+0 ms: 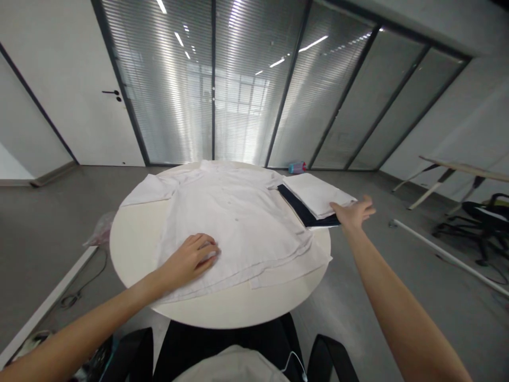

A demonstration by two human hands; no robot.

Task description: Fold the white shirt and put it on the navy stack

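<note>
A white button shirt [226, 212] lies spread out over the round table, its collar at the far edge and one sleeve reaching out to the left. My left hand [198, 255] rests on the lower left part of the shirt, fingers loosely bent and apart from the thumb. On the table's right side sits a small stack: a folded white garment [316, 192] on top of a dark navy folded cloth [296, 206]. At the stack's right corner is my right hand [353, 211], fingers spread outward, its thumb side touching the white fold.
The white round tabletop [135, 239] ends close to my lap, between black chair armrests [332, 358]. Past its far edge, a blue and pink object [297, 167] lies on the floor. To the right stand a wooden table [469, 168] and a black office chair [483, 223].
</note>
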